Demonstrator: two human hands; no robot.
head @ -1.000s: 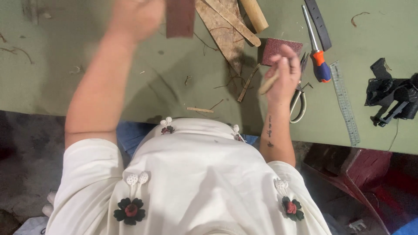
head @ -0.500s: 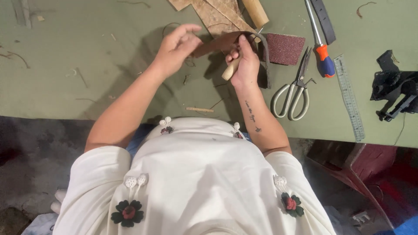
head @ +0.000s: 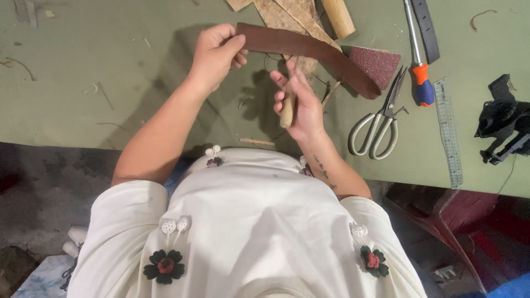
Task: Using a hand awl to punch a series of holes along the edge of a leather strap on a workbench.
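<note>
Head view: over my green worktable (head: 110, 49), my left hand (head: 215, 55) pinches the brown leather strip (head: 309, 49); my right hand (head: 298, 102) grips a wooden-handled tool (head: 287, 110). Scissors (head: 378, 124) and ruler (head: 448, 132) lie nearby, dark floor (head: 49, 182) below.

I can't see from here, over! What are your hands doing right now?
Left hand pinching one end of brown leather strip. Right hand gripping wooden-handled tool under the strip. Scissors lying close by on green table, not touching.
</note>
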